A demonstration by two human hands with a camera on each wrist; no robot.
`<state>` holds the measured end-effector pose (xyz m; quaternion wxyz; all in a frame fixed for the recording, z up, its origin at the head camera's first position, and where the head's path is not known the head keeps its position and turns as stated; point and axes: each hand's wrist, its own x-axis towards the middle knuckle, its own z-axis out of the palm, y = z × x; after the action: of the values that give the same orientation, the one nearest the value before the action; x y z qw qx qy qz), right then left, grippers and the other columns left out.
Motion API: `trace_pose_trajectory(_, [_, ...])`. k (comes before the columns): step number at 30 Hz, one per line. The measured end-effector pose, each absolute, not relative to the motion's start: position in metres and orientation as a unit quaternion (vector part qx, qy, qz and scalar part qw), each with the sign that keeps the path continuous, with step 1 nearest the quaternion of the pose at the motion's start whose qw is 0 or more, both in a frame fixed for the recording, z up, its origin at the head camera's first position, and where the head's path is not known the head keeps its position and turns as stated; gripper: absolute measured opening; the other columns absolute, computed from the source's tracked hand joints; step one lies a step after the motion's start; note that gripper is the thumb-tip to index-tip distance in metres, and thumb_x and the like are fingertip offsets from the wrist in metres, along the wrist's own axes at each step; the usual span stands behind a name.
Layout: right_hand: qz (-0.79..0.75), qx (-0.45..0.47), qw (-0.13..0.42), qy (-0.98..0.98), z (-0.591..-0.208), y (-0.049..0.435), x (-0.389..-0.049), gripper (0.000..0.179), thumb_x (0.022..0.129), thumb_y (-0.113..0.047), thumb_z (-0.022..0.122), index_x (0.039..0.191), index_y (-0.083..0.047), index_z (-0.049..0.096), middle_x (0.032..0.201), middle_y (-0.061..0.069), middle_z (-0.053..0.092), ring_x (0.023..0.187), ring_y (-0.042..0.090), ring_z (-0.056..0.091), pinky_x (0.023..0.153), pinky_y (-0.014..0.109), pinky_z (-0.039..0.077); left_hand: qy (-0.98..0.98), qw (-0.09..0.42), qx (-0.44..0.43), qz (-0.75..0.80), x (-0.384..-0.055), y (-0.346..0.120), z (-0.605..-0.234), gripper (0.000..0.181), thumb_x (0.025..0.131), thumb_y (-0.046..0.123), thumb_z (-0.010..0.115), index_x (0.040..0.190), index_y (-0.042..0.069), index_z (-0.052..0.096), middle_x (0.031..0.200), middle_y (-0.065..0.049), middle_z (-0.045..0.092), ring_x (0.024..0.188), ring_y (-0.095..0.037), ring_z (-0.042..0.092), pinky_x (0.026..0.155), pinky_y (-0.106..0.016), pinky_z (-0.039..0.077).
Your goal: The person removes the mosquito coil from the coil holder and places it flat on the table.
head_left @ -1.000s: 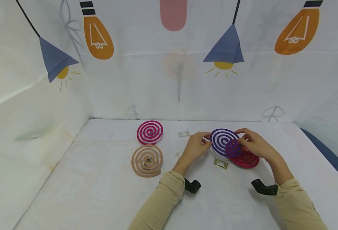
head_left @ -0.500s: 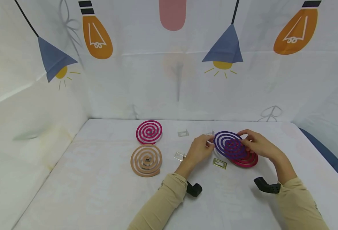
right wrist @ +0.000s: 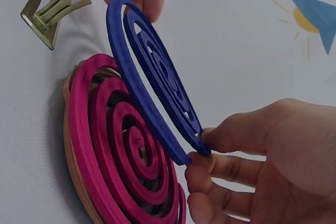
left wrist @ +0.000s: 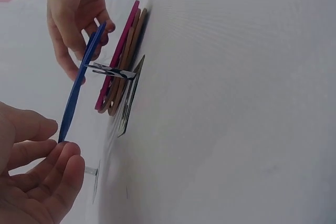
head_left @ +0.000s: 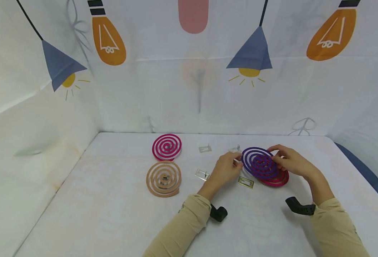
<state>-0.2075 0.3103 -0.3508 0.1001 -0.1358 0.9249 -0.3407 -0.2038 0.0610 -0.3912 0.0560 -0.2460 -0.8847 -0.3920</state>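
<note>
A blue mosquito coil (head_left: 255, 171) is held tilted above a stack at the right of the table. My left hand (head_left: 225, 169) pinches its left edge, thumb against fingertips. At its far right edge, my right hand (head_left: 291, 162) grips the outer end of the coil between thumb and fingers. Beneath hangs no hand; a red-pink mosquito coil (right wrist: 84, 90) lies there on top of a brown mosquito coil (right wrist: 69, 124). The blue coil is apart from the stack in the right wrist view. A gold metal coil stand (head_left: 246, 182) lies just left of the stack, its prongs raised.
To the left lie a pink mosquito coil (head_left: 153, 147) and a tan mosquito coil (head_left: 148, 179), each over a metal piece. Silver coil stands lie between: one stand (head_left: 204, 149) at the back, another stand (head_left: 202, 174) near my left wrist. The white wall (head_left: 163, 96) rises behind.
Both hands have carried the blue coil right and slightly nearer, so it covers more of the red-pink coil in the head view. A silver stand behind my left hand has come into sight.
</note>
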Motion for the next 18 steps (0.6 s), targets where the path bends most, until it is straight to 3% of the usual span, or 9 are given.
trace_pose_trajectory(18, [-0.355,-0.118,0.131,0.918,-0.3492,0.3204,-0.2066,0.030,0.097,-0.011,0.047,0.119,0.009,0.043,0.078,0.007,0.056,0.066,0.009,0.052,0.060,0.027,0.048,-0.876,0.038,-0.260,-0.404,-0.1970,0.0655,-0.3907,0.035,0.087,0.011,0.061,0.121,0.004,0.063,0.103,-0.006,0.068,0.085,-0.009,0.066,0.070,-0.006,0.044])
